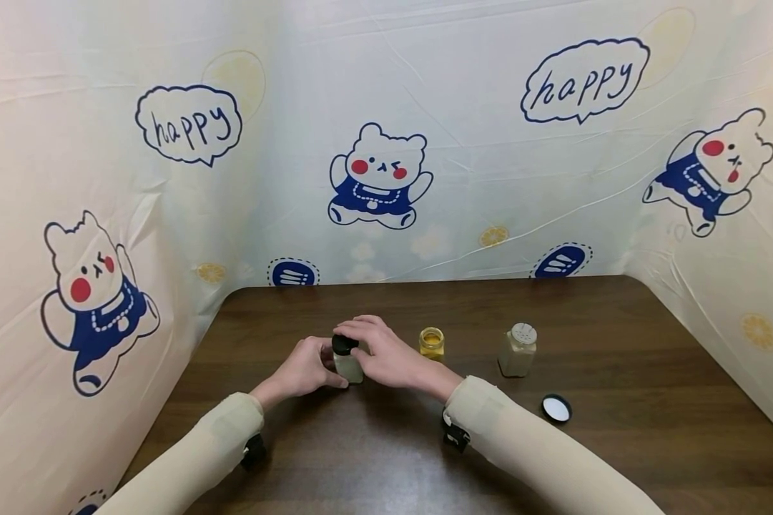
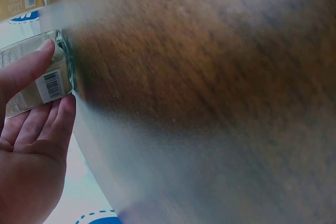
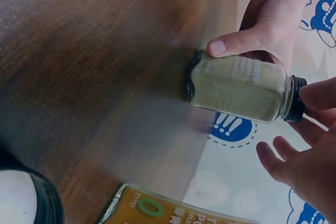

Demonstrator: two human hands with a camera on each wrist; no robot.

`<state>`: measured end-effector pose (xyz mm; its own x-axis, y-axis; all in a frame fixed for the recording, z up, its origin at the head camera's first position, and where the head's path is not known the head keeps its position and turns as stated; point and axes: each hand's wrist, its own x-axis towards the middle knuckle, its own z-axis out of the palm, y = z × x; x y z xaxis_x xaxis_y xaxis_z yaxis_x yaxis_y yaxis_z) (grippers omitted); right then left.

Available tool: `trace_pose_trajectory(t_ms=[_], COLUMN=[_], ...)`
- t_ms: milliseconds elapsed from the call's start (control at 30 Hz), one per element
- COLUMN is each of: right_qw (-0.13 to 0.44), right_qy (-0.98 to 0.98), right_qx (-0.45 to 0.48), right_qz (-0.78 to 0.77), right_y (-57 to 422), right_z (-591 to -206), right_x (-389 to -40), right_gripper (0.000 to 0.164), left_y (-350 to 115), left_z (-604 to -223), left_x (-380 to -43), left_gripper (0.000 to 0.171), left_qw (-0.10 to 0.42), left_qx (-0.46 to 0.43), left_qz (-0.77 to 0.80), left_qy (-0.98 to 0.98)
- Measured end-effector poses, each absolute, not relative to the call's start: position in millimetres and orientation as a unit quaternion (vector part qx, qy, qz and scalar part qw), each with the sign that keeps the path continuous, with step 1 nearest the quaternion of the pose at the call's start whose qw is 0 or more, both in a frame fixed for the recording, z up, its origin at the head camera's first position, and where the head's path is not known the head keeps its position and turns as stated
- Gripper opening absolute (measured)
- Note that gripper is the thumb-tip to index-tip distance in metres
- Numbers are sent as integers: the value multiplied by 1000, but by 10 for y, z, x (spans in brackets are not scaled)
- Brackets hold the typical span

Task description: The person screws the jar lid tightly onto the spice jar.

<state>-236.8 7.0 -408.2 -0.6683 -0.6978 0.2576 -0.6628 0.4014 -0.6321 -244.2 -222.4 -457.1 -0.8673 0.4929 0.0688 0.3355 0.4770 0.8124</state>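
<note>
A square glass spice jar (image 1: pixel 349 368) of pale powder stands on the table under a black screw lid (image 1: pixel 344 345). My left hand (image 1: pixel 301 369) holds the jar's body low down, thumb on one side and fingers on the other. At the top, my right hand (image 1: pixel 386 355) pinches the rim of the lid between thumb and fingers. The right wrist view shows the lid (image 3: pixel 297 98) seated on the jar's neck (image 3: pixel 286 98), other fingers spread below it. A barcode label (image 2: pixel 51 85) shows on the jar in the left wrist view.
Right of my hands stands a lidless jar of yellow contents (image 1: pixel 432 346). Farther right is a spice jar with a perforated shaker top (image 1: pixel 518 352). A loose black lid with a white liner (image 1: pixel 556 408) lies nearer me. Printed cloth (image 1: pixel 476 179) walls the table's back and sides.
</note>
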Motion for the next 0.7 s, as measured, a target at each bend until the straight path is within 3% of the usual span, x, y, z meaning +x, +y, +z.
trace_pose_trajectory(t_ms=[700], right_qw=[-12], right_qy=[869], right_qx=[-361], right_qz=[-338], right_y=[44], right_z=[-4048], right_x=[-2330], right_gripper=[41], left_y=[-2207], left_z=[-4554], left_x=[-2435], left_gripper=[47], left_qw=[77], left_qx=[241], left_qz=[449], left_qy=[857])
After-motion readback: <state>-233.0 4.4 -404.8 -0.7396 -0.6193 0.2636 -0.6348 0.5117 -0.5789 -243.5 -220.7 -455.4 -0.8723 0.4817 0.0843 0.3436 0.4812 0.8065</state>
